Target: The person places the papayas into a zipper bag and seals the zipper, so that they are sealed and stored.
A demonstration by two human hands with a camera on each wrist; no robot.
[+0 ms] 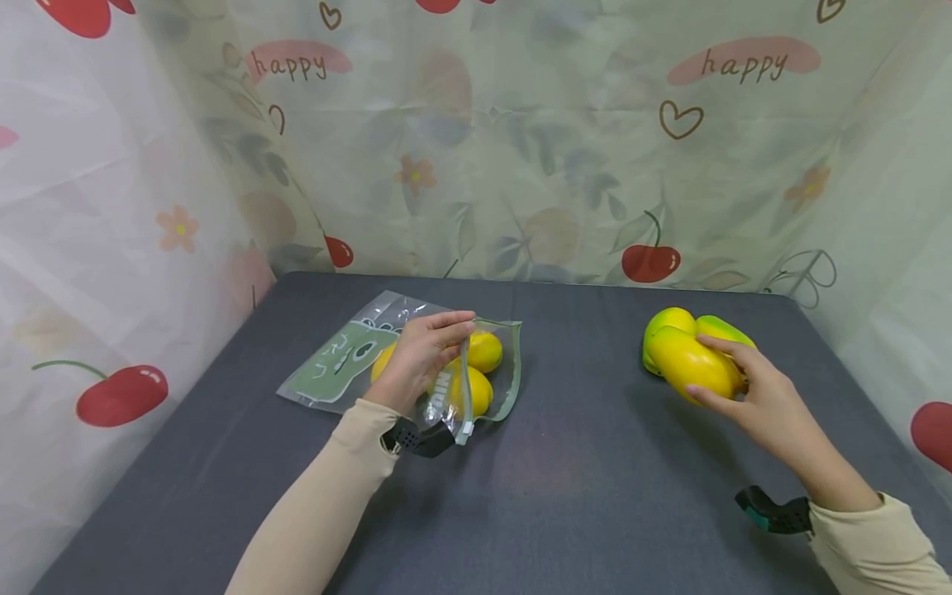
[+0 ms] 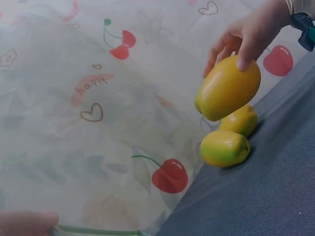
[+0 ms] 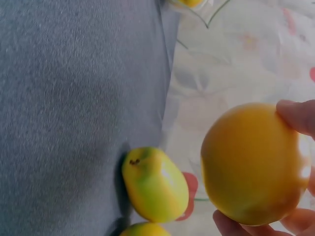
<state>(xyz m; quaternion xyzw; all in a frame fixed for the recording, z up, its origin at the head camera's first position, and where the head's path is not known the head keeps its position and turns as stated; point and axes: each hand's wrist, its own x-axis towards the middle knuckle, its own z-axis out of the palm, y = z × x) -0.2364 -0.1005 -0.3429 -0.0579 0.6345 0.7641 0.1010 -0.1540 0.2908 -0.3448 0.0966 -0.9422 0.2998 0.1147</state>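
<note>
My left hand [image 1: 420, 359] pinches the zip edge of a clear zip bag [image 1: 513, 372] with a green cartoon print. Several yellow fruits [image 1: 485, 351] lie inside it, partly hidden by that hand, and the mouth gapes to the right. At the right, my right hand [image 1: 769, 405] grips a yellow mango [image 1: 687, 359], thumb on one side and fingers on the other. In the left wrist view this mango [image 2: 229, 88] is held above the table. Two yellow-green mangoes [image 2: 225, 148] [image 2: 241, 120] rest just beyond it.
A dark grey cloth-covered table [image 1: 565, 496] spreads under both hands. Printed curtains [image 1: 491, 165] enclose its back and sides. A thin looped cord [image 1: 814, 268] hangs by the back right corner.
</note>
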